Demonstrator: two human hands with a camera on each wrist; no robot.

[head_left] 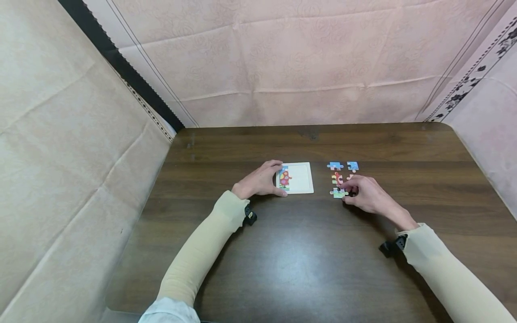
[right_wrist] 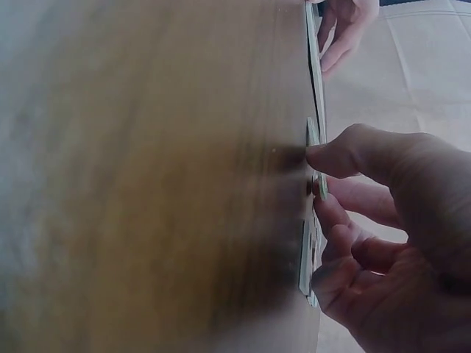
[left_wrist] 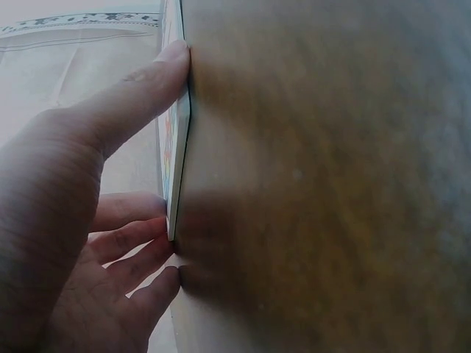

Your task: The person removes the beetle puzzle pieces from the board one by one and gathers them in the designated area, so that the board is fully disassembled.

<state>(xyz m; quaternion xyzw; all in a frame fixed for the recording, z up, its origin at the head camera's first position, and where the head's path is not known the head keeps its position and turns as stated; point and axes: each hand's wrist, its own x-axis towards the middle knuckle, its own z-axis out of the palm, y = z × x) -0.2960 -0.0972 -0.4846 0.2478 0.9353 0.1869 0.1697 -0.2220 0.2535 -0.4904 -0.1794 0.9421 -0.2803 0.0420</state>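
In the head view, a white puzzle tray lies on the table with a joined strip of colourful puzzle pieces along its left side. My left hand holds the tray's left end, thumb at the near edge and fingers at the far edge. The left wrist view shows the thumb and fingertips against the tray's rim. To the right of the tray, my right hand pinches a puzzle piece between thumb and finger. A green-and-blue puzzle piece lies right beside these fingertips.
Two blue-topped pieces lie beyond the right hand, with a red piece nearer. Another piece is partly hidden by the fingers. The brown wooden table ends at a hanging pale cloth behind and at the sides.
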